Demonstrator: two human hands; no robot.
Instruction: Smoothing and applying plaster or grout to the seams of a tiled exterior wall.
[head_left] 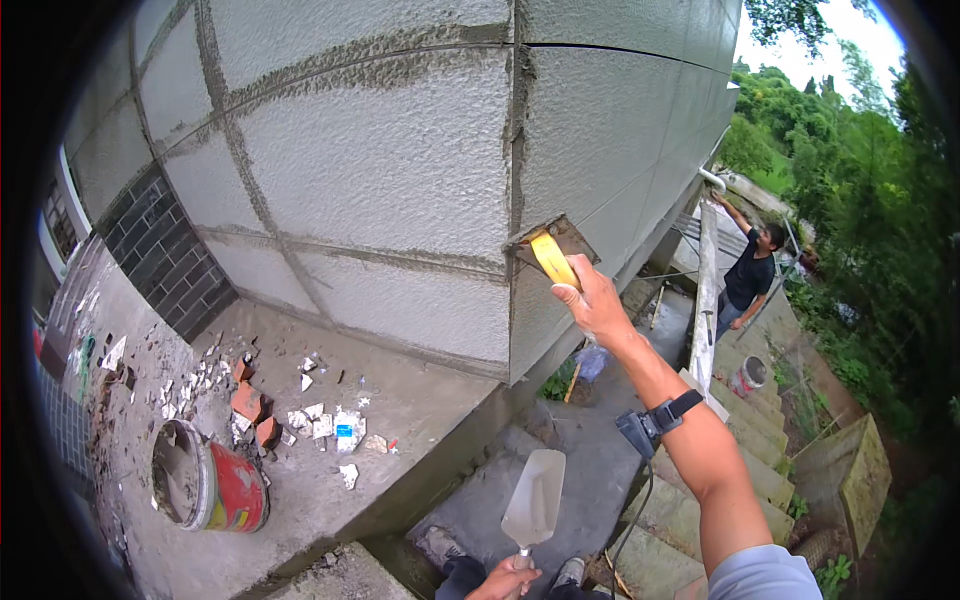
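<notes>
My right hand (pixel 590 300) grips the yellow handle (pixel 552 258) of a float, whose mortar-smeared plate lies against the outer corner of a textured grey wall (pixel 380 160) with dark mortar joints. A strapped device with a cable sits on that forearm. At the bottom centre, my left hand (pixel 505 578) is closed round the handle of a metal trowel (pixel 533 495), its broad blade pointing up and away from me over the concrete landing. My feet show below it.
A mortar bucket (pixel 235 490), broken bricks (pixel 250 403) and rubble lie on the left ledge, which drops at its edge. On the right, steps (pixel 760 440) descend beside a long beam (pixel 704 290); a co-worker (pixel 750 275) reaches up near a white pipe, with a small bucket (pixel 750 376) nearby.
</notes>
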